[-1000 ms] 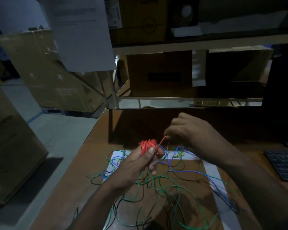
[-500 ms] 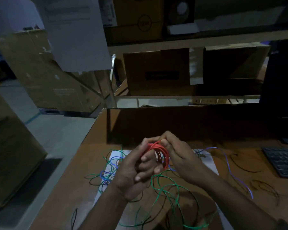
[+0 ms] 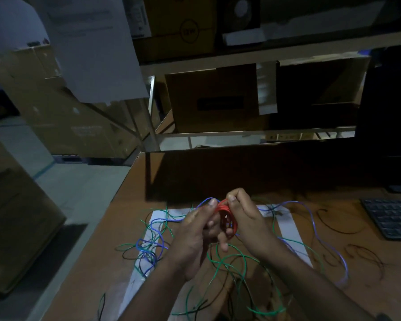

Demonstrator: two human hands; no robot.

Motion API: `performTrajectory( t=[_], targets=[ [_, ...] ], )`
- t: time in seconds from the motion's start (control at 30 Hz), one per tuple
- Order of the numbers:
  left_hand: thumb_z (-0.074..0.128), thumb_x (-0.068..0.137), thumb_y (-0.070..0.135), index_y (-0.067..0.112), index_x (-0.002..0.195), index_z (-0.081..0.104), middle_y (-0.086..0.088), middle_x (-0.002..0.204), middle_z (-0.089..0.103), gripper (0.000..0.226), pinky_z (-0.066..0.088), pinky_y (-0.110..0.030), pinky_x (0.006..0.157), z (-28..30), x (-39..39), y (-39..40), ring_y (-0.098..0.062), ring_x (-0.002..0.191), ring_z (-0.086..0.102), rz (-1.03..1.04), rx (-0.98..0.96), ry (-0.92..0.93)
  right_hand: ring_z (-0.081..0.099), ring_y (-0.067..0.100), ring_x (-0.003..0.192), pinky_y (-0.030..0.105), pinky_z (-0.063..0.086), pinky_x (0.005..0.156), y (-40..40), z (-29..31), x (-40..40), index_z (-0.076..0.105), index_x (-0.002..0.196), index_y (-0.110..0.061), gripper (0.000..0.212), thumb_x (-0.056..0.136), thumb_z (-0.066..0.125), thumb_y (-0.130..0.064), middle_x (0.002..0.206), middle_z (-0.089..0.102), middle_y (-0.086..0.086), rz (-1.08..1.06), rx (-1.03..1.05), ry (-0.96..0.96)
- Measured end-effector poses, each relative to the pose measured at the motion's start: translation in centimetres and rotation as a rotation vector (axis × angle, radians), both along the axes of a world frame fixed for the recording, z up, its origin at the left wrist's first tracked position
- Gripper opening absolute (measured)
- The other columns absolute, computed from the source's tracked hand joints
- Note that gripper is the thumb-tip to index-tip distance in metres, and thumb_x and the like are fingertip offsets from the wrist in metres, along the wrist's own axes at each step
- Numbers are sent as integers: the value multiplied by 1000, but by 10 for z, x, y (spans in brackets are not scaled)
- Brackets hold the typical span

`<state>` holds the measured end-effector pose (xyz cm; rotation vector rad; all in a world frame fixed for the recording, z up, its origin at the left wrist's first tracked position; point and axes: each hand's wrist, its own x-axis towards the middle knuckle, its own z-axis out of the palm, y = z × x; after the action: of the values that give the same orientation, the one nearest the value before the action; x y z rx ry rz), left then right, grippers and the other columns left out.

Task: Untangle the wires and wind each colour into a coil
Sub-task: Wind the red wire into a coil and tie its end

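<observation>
Both hands meet above the white sheet on the desk, closed around the red coil: the left hand grips it from the near-left with the thumb pressed on top, and the right hand pinches its upper rim with curled fingers. Red appears to be at the finishing step, its loose end probably being tucked in. Next, the coil would need setting down beside the sheet, then blue wire or green wire picking from the tangle spread over the sheet. A second ago the right hand was drawing a red tail away from the bundle; now no tail shows and the coil looks rounder.
</observation>
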<state>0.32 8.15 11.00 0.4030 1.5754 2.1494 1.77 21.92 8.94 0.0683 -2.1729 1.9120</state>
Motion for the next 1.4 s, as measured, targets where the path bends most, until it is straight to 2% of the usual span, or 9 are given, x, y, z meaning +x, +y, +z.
performTrajectory(
  t=[0.33,0.5,0.6,0.67,0.77,0.97,1.13,1.27,1.4],
  targets=[
    [43,102,41,13,77,54,13,50,48,39,47,-18,56,-4,5,21,-6,50,53,209,-264,365,55,20,64,48,46,61,-2,-6,9,44,95,-26,33,106,26,-52,74,52,5,-299,180,197],
    [42,103,57,26,92,54,11,75,55,36,54,-39,69,-23,0,21,-10,70,57,136,-465,659,52,16,61,41,45,57,7,-11,10,45,92,-28,34,104,25,-53,70,50,0,-437,177,269],
    [44,101,59,30,104,54,13,87,61,30,55,-40,73,-26,-1,24,-8,79,62,58,-597,793,49,12,64,32,42,59,17,-15,13,45,89,-27,30,105,26,-44,72,47,-7,-469,109,261],
    [46,102,52,30,107,55,16,84,58,24,53,-39,74,-25,-1,30,-4,76,57,-17,-601,782,49,15,64,38,43,61,24,-19,17,45,89,-26,34,103,25,-50,72,48,-7,-436,73,219],
    [46,103,48,15,102,58,14,74,52,34,44,-28,72,-21,4,39,-6,71,47,-191,-455,519,46,18,59,43,40,57,42,-25,25,43,88,-30,41,101,22,-62,71,47,-5,-381,146,221],
    [42,102,43,16,84,55,7,67,58,34,41,-17,70,-11,15,65,-6,67,49,-346,-386,350,47,9,57,36,37,55,81,-26,40,43,89,-28,28,104,27,-46,62,42,-12,-364,340,296],
    [37,104,54,45,92,48,22,77,56,18,36,-20,64,-37,26,88,2,71,48,-67,-590,791,51,4,64,30,42,61,109,-24,45,47,86,-29,25,104,40,-46,73,53,-10,-243,214,167],
    [22,100,69,40,106,46,22,85,46,38,21,-22,61,-49,23,101,-7,76,44,73,-782,1161,53,10,59,26,45,56,119,-25,50,54,79,-15,30,103,54,-34,67,56,-2,-47,-196,-63],
    [23,88,85,50,117,37,17,102,57,48,46,-32,75,-59,27,108,-9,94,58,65,-859,926,59,15,47,22,48,40,124,-30,55,59,93,5,38,101,56,-32,69,63,15,-58,-385,-261]
  ],
)
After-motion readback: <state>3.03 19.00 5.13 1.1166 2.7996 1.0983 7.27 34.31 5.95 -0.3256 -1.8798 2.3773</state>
